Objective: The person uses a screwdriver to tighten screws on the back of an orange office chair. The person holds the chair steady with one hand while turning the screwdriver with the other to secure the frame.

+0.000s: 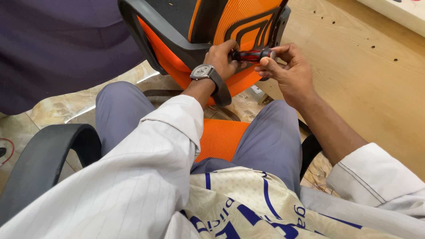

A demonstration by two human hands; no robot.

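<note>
left hand [221, 59]: clenched on screwdriver [252, 55] against chair [177, 40] | right hand [287, 68]: fingers pinch its handle end, just right of chair

Bright, even indoor light fills the view, with colours strong and clear. A streak of glare lies on the glossy floor tiles [82, 113] at left. Shadows are soft and faint, darkest under the chair [208, 31]. Focus is sharp at centre; the wide lens bends the edges, and the near sleeve [133, 177] looks oversized.
</note>
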